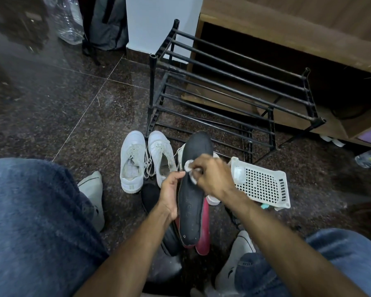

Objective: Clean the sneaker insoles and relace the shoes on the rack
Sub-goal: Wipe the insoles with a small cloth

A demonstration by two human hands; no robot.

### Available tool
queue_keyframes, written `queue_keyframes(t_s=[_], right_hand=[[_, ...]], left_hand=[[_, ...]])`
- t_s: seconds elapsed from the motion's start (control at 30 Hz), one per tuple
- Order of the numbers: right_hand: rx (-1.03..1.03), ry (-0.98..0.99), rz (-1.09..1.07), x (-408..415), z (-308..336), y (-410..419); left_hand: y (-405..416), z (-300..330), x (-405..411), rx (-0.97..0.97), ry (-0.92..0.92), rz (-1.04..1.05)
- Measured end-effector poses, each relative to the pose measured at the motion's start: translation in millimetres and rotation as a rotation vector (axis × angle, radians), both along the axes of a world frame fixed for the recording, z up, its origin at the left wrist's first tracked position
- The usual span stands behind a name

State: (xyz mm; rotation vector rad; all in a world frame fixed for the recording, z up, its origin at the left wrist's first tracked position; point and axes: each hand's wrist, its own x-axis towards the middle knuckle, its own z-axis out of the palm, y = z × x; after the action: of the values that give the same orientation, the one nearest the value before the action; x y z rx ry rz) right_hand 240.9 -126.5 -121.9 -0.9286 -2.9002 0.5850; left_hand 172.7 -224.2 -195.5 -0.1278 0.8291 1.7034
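Dark speckled floor tiles [77, 99] carry a black metal shoe rack [223, 91] at upper centre, 2 white sneakers [146, 159] before it and a white perforated basket [263, 183] at right. Mid-frame, the left hand [169, 189] grips a black insole [193, 189] by its edge while the right hand [212, 174] pinches a white wipe [191, 170] against it, hiding another shoe behind.

A single head-worn wide-angle camera looks steeply down from above a seated person's knees. It faces forward over the floor [51, 116] toward a shoe rack [234, 82] close ahead.
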Motion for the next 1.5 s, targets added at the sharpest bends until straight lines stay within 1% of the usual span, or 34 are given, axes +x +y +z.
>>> queue_keyframes(t_s=[0.07, 0.1, 0.17, 0.27, 0.37, 0.5, 0.53, 0.6, 0.67, 0.73, 0.8, 0.87, 0.93, 0.97, 1.0, 1.1, 1.2, 1.27, 1.33, 1.43, 1.5], right_hand=[[-0.04, -0.089, 0.166, 11, -4, -25], [-0.048, -0.128, 0.209, 15, -6, -32], [-0.014, -0.164, 0.215, 15, -6, -32], [0.083, -0.117, 0.138, -1, -1, -10], [0.162, -0.054, 0.018, -22, 8, 16], [0.149, 0.055, -0.174, -28, 11, 30], [0.137, 0.089, -0.173, -24, 8, 26], [0.102, 0.107, -0.098, -11, -4, 8], [0.069, 0.065, -0.003, 4, -16, -12], [0.086, 0.023, 0.032, 11, -19, -10], [0.143, 0.013, -0.021, 5, -15, 8], [0.199, 0.01, -0.142, -3, -7, 26], [0.199, 0.021, -0.242, -7, -2, 37], [0.185, 0.023, -0.236, -7, -2, 36], [0.163, 0.011, -0.194, -5, -3, 30], [0.095, -0.055, 0.027, 11, -17, -9], [0.033, -0.123, 0.224, 34, -26, -51], [0.028, -0.165, 0.307, 38, -26, -53], [0.029, -0.121, 0.235, 29, -25, -35], [0.069, -0.03, 0.011, 8, -18, -11], [0.081, -0.021, -0.014, 2, -17, -16]], left_hand=[[0, -5, -4, -0.037, 0.0, 0.068], [0, -7, -5, -0.07, -0.003, 0.076], [0, -8, -5, -0.113, 0.002, 0.04], [1, -5, 2, -0.083, 0.015, -0.047], [0, 3, 8, -0.012, -0.007, -0.162], [3, 5, 8, 0.019, -0.025, -0.174], [4, 3, 5, 0.027, -0.033, -0.152], [5, 0, 2, 0.044, -0.04, -0.111], [5, -4, 2, 0.034, -0.02, -0.085], [5, -9, 3, 0.012, -0.001, -0.109], [4, -10, 5, 0.047, -0.031, -0.156], [6, -12, 6, 0.063, -0.024, -0.176], [6, -11, 5, 0.067, -0.015, -0.206], [5, -10, 5, 0.053, -0.023, -0.204], [4, -11, 2, 0.041, -0.03, -0.184], [3, -18, -6, -0.035, -0.022, -0.057], [2, -23, -11, -0.037, -0.09, 0.031], [0, -21, -12, -0.024, -0.129, 0.037], [0, -16, -12, -0.003, -0.119, 0.028], [0, -8, -9, 0.024, -0.078, -0.008], [-1, -5, -11, 0.014, -0.063, 0.001]])
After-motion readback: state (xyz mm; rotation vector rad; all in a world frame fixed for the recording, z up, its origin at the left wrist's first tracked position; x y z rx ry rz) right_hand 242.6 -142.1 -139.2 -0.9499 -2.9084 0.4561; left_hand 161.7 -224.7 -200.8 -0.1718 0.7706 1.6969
